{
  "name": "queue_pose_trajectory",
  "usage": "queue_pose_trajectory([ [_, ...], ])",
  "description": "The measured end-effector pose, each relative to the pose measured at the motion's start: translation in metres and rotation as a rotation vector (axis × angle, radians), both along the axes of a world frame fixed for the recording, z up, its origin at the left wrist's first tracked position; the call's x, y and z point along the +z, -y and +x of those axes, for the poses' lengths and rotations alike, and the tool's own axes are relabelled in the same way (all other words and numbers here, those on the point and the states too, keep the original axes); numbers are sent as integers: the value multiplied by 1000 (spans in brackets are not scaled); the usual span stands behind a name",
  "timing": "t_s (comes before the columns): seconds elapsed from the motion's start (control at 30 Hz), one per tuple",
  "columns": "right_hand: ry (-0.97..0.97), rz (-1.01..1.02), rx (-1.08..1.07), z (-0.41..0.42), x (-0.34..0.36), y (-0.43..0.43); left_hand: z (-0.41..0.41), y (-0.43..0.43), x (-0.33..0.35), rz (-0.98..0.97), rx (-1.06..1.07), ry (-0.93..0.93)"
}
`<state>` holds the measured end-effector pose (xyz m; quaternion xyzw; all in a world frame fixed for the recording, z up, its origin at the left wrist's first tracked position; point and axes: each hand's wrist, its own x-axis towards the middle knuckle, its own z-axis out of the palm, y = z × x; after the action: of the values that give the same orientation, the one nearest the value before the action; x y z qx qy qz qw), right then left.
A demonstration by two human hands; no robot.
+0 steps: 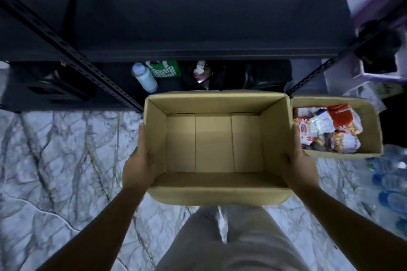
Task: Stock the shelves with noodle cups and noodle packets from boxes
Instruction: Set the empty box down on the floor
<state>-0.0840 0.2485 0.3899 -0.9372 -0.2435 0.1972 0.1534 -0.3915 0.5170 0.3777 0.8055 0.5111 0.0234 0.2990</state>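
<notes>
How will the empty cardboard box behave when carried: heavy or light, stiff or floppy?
Probably light: the cardboard box is empty inside. Its thin walls may flex a little where the left hand and right hand grip its sides.

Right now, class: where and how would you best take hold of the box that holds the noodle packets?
Likely the near and far walls of the packet box, hands coming from above, thumbs over the rims. It stands upright and open-topped, with those rims bare, while its left wall is crowded by the empty box.
</notes>
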Motion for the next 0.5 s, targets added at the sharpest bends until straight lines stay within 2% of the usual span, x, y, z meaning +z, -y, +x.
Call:
queue_pose_trajectory([
  [0.3,73,43,-17,13,52,-9,13,-12,56,91,-18,89],
  [0.5,91,102,68,28,72,-19,12,-8,76,113,29,86],
])
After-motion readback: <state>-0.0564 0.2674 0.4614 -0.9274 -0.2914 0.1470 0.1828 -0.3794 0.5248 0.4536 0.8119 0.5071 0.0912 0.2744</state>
